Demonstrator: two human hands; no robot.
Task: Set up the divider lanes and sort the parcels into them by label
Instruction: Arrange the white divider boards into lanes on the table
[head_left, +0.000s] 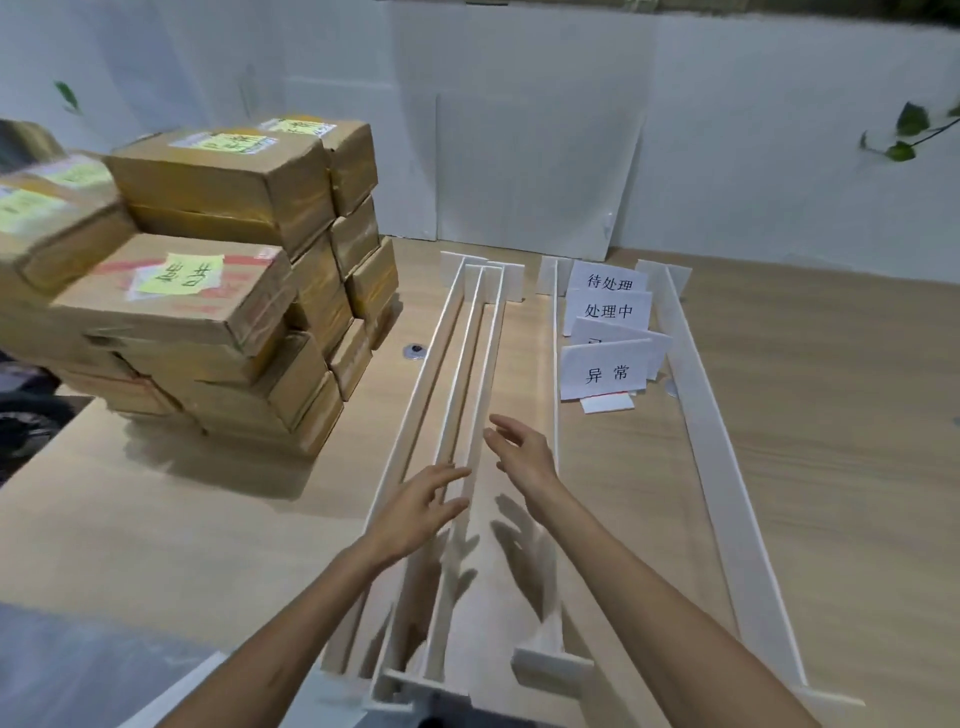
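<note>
Three long white divider boards (470, 374) stand close together, running away from me down the middle of the wooden table (182, 525). A fourth divider (555, 353) stands just right of them and a fifth (711, 447) farther right. Between those two stand several folded white label cards (605, 371) with black characters. Brown cardboard parcels (208, 291) with yellow sticky notes are stacked at the left. My left hand (415, 512) hovers open over the near part of the grouped dividers. My right hand (522, 452) is open just right of them, holding nothing.
A white panel wall (519, 130) closes the back of the table. A small round dark object (415, 349) lies between the parcel stack and the dividers. Green leaves (906, 132) hang at the upper right. The table's near-left edge drops to a grey floor (78, 670).
</note>
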